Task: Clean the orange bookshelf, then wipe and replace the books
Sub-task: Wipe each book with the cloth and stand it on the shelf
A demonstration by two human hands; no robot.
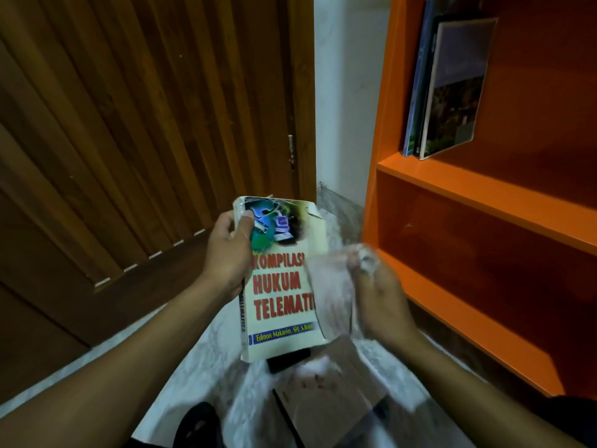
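The left hand (226,253) grips a worn paperback (281,279) by its spine edge; the right hand (381,299) clutches a white cloth (332,286) against its cover. The book looks light and floppy, best held at the spine. The orange bookshelf (484,202) stands just right, with open room beside three leaning books (449,85).

We are seeing three upright books (452,88) occupying the orange wooden bookshelf's (484,192) upper-left corner, leaving room rightward.
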